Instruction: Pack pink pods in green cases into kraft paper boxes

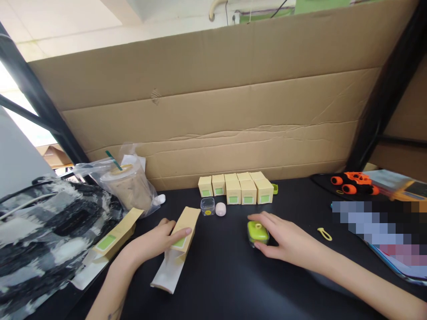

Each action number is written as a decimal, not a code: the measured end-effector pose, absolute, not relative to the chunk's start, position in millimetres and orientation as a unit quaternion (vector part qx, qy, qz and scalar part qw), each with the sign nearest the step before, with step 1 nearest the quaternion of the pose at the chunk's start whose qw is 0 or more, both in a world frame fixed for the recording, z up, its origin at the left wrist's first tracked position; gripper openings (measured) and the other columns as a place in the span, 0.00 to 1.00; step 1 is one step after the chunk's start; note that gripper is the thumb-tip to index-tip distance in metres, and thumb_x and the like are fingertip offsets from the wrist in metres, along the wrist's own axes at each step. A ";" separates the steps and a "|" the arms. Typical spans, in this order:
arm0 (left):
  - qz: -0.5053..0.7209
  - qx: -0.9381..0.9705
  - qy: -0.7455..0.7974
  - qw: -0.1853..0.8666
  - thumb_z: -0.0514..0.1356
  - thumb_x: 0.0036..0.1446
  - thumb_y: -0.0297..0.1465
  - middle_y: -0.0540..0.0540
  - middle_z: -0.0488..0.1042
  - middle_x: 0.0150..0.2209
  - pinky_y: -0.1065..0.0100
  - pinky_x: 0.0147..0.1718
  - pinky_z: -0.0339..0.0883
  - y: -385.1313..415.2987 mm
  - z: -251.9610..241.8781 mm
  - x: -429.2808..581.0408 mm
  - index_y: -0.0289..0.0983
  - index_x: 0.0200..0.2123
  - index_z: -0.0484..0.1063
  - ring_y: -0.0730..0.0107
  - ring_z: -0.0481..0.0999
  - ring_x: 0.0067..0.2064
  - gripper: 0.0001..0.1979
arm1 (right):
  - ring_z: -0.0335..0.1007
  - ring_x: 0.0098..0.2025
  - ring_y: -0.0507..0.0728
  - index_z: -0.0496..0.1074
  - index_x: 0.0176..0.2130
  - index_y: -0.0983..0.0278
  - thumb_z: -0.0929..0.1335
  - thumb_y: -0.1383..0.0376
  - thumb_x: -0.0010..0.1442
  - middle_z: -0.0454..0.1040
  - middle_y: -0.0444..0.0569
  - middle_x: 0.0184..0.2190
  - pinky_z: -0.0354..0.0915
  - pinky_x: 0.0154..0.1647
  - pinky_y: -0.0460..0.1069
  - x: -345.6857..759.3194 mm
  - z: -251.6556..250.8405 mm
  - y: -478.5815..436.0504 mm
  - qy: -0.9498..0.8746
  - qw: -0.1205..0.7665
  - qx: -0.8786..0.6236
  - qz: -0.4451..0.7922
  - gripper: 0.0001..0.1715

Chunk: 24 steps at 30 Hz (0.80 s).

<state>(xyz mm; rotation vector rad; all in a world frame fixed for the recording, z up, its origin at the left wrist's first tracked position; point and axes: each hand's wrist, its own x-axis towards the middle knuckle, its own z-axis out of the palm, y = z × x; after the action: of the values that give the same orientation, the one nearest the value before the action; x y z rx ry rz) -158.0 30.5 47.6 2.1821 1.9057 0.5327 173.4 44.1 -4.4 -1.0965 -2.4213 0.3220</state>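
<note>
My left hand [170, 235] is closed around an opened yellow box [187, 220] with a green label, its pale flap hanging toward me. On the right, my right hand [271, 233] grips a small clear case with a green lid [258, 232] between thumb and fingers, at the black table's surface. Several small yellow boxes [233, 189] stand in a group at the back. In front of them sit a clear empty cup [207, 206] and a small round white piece [220, 209]. Another opened yellow box [116, 233] lies at the left.
A bagged drink cup [128, 184] and a black-and-white cloth bag [43, 244] occupy the left. At the right are a yellow loop [324, 234], an orange toy car [355, 183] and a blue-edged, partly blurred item [390, 260]. A cardboard wall [216, 106] rises behind.
</note>
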 end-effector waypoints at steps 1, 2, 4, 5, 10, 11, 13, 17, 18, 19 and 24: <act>0.167 0.728 0.652 0.130 0.55 0.50 0.51 0.46 0.78 0.26 0.66 0.30 0.70 28.5 53.7 -157.5 0.40 0.31 0.76 0.57 0.78 0.30 0.21 | 0.70 0.49 0.62 0.60 0.58 0.62 0.66 0.64 0.57 0.71 0.55 0.49 0.67 0.47 0.56 174.1 -4.4 44.1 -0.878 0.233 -0.400 0.121 0.30; 0.146 0.715 0.663 0.166 0.54 0.51 0.51 0.46 0.80 0.32 0.65 0.33 0.70 26.8 60.1 -157.1 0.40 0.35 0.75 0.57 0.79 0.35 0.23 | 0.69 0.50 0.63 0.57 0.60 0.62 0.66 0.64 0.57 0.71 0.56 0.51 0.66 0.48 0.57 174.7 -4.2 44.4 -0.877 0.234 -0.401 0.126 0.33; 0.144 0.694 0.673 0.214 0.54 0.52 0.52 0.44 0.78 0.43 0.63 0.39 0.70 24.8 71.8 -156.0 0.39 0.46 0.70 0.54 0.77 0.43 0.26 | 0.69 0.52 0.64 0.52 0.62 0.63 0.67 0.62 0.56 0.69 0.58 0.53 0.66 0.50 0.58 175.8 -2.8 45.4 -0.877 0.226 -0.406 0.124 0.38; 0.163 0.689 0.671 0.219 0.54 0.53 0.51 0.43 0.76 0.47 0.62 0.42 0.69 24.5 76.1 -154.7 0.39 0.49 0.67 0.53 0.75 0.47 0.27 | 0.68 0.52 0.65 0.51 0.63 0.64 0.68 0.60 0.55 0.69 0.59 0.54 0.65 0.51 0.60 175.9 -1.6 45.8 -0.878 0.224 -0.408 0.113 0.41; 0.406 0.661 0.585 0.238 0.54 0.54 0.46 0.40 0.69 0.52 0.61 0.49 0.66 28.7 70.8 -121.6 0.38 0.53 0.48 0.56 0.71 0.53 0.29 | 0.54 0.62 0.66 0.50 0.63 0.61 0.69 0.57 0.56 0.59 0.58 0.61 0.57 0.59 0.64 171.1 4.1 36.6 -0.890 0.281 -0.360 0.018 0.41; 0.446 0.646 0.553 0.280 0.54 0.54 0.46 0.39 0.69 0.52 0.60 0.48 0.67 29.7 65.2 -109.5 0.39 0.54 0.44 0.58 0.72 0.52 0.31 | 0.52 0.63 0.65 0.48 0.64 0.60 0.68 0.59 0.58 0.57 0.57 0.61 0.57 0.59 0.63 169.3 4.3 32.0 -0.892 0.292 -0.343 0.014 0.40; 0.492 0.611 0.501 0.365 0.56 0.53 0.48 0.39 0.70 0.51 0.60 0.46 0.68 31.0 53.3 -84.1 0.40 0.51 0.42 0.58 0.74 0.50 0.32 | 0.53 0.63 0.64 0.44 0.65 0.57 0.67 0.62 0.59 0.56 0.57 0.62 0.60 0.58 0.60 165.9 3.3 22.3 -0.899 0.307 -0.312 0.008 0.41; 0.479 0.577 0.449 0.486 0.55 0.55 0.50 0.37 0.69 0.52 0.58 0.48 0.66 31.9 36.2 -48.3 0.41 0.49 0.45 0.57 0.72 0.52 0.29 | 0.60 0.59 0.64 0.49 0.64 0.49 0.66 0.70 0.59 0.59 0.55 0.59 0.64 0.54 0.60 162.9 0.8 13.6 -0.916 0.322 -0.226 -0.072 0.39; 0.471 0.570 0.443 0.507 0.54 0.55 0.51 0.36 0.69 0.52 0.58 0.48 0.66 31.8 33.5 -45.1 0.40 0.50 0.46 0.56 0.72 0.52 0.29 | 0.62 0.57 0.65 0.52 0.63 0.48 0.66 0.70 0.59 0.60 0.55 0.58 0.65 0.52 0.60 163.2 0.9 14.4 -0.917 0.325 -0.214 -0.090 0.38; 0.465 0.562 0.431 0.531 0.54 0.54 0.52 0.36 0.68 0.53 0.57 0.48 0.66 31.5 31.0 -44.2 0.40 0.50 0.48 0.54 0.71 0.53 0.30 | 0.63 0.55 0.65 0.54 0.62 0.49 0.66 0.70 0.59 0.61 0.55 0.57 0.65 0.51 0.60 163.7 1.2 15.9 -0.916 0.327 -0.211 -0.100 0.36; 0.438 0.547 0.307 0.644 0.63 0.47 0.45 0.36 0.59 0.60 0.57 0.42 0.69 24.7 21.0 -56.9 0.42 0.59 0.49 0.49 0.69 0.53 0.39 | 0.64 0.55 0.66 0.52 0.63 0.51 0.67 0.63 0.59 0.58 0.56 0.59 0.67 0.49 0.60 169.0 1.2 23.7 -0.903 0.339 -0.248 -0.094 0.36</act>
<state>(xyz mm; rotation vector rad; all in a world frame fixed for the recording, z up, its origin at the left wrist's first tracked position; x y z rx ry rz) -56.9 24.7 21.0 1.2458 0.7000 0.9983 169.0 23.7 1.2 -0.6455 -2.3502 -0.2440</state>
